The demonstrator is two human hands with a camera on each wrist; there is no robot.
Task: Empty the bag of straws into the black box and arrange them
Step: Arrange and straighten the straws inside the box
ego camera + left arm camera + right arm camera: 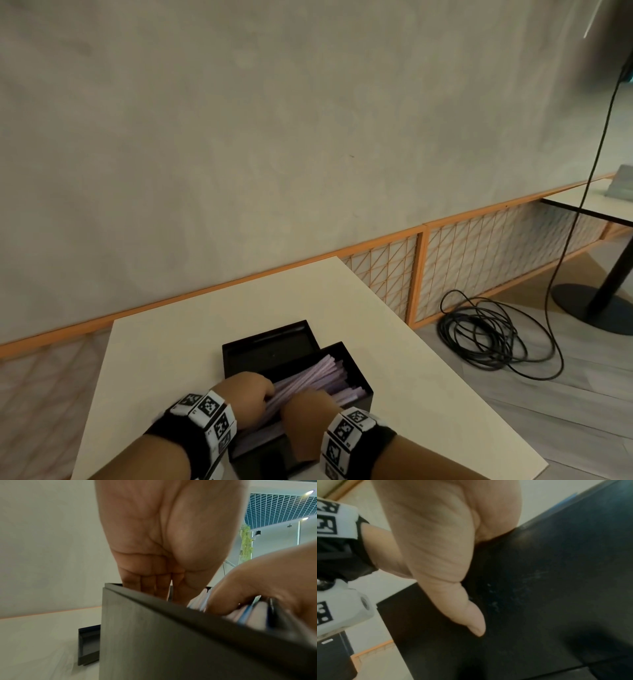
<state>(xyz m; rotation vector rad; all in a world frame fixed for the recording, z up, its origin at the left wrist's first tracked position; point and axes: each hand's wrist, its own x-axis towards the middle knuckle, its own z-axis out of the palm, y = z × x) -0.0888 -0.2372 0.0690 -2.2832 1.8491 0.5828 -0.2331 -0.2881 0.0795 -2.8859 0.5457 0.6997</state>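
On the bench: everything for the task sits near its front edge, close to the person.
Wall: a pale grey wall (239, 137) fills the far side, with an orange-framed lattice panel (479, 260) along its foot.
Bench: a cream bench (164, 359) with square corners.
Cable: a black cable (486, 335) lies coiled on the floor to the right, beside a dark round stand base (596, 308).
Black box: the black box (356, 373) stands open on the bench, its far end angled to the right.
Lid: a shallow black lid (267, 342) lies open side up just behind the box, touching it.
Straws: pale purple straws (329, 373) lie lengthwise inside the box, their far ends fanned unevenly.
Left hand: the left hand (250, 394) reaches into the box, fingers (149, 586) straight and close together, pointing down behind the wall.
Right hand: the right hand (308, 411) curls over the near part of the bundle, fingers gripping straws; its thumb (471, 615) lies against the box's outer side.
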